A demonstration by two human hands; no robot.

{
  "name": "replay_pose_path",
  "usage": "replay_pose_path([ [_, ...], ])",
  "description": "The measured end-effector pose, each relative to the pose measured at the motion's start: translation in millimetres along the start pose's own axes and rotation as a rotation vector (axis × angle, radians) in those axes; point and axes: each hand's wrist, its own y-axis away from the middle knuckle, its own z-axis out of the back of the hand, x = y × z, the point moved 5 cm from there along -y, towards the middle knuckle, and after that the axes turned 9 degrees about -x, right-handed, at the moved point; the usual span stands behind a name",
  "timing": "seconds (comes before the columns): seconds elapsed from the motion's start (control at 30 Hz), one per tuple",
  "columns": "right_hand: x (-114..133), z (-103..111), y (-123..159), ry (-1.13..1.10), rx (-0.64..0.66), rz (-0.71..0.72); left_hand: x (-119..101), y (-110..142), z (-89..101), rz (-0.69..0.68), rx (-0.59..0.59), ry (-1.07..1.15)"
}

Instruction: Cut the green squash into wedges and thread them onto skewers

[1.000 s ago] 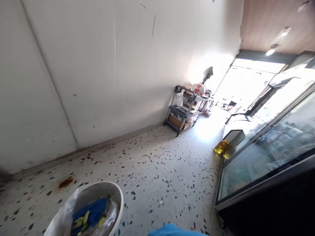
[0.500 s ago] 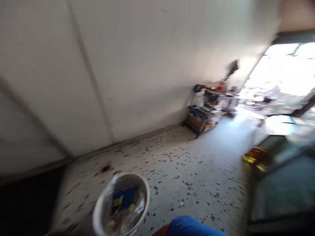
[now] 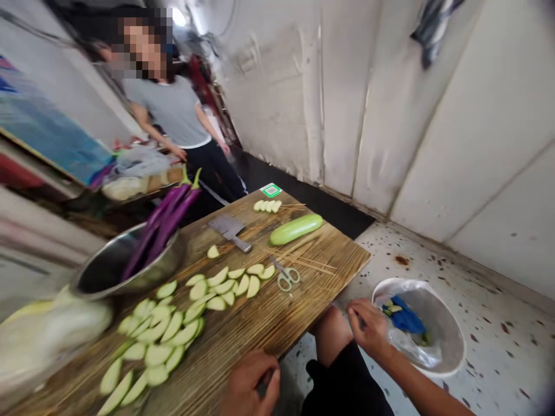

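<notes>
My left hand [image 3: 251, 384] is at the near edge of a wooden table [image 3: 243, 341], thumb apart from loosely curled fingers, nothing in it. My right hand [image 3: 368, 326] is closed loosely above my knee, beside a white bucket [image 3: 462, 346]; nothing shows in it. Pale green half-moon vegetable slices [image 3: 158, 355] lie spread over the table. Beyond them are scissors [image 3: 288, 278], thin wooden skewers [image 3: 312, 263], a whole pale green zucchini-like vegetable [image 3: 296, 229], a cleaver [image 3: 229, 228] and a short row of slices [image 3: 267, 205] on a skewer.
A metal bowl [image 3: 97, 277] holds long purple eggplants [image 3: 162, 222] at the table's left. A blurred plastic bag [image 3: 56, 329] sits nearer. A person in a grey shirt [image 3: 173, 110] stands beyond the table. The bucket holds scraps and plastic. A wall [image 3: 411, 144] runs along the right.
The view has swung left from the wall, floor and bright doorway to the table. The bucket now appears at the right, and both hands are in sight.
</notes>
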Motion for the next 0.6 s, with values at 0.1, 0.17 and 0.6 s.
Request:
replay_pose_path([
  [0.1,22,13,-58,-0.016,0.013,0.146,-19,-12,-2.5,-0.097,-0.036,-0.064],
  [0.17,33,0,-95,0.112,0.154,0.217,-21,-24,4.6,-0.112,-0.111,-0.128],
  [0.6,33,-96,-140,0.496,0.617,0.361,61,-168,17.3,-0.043,0.138,-0.257],
])
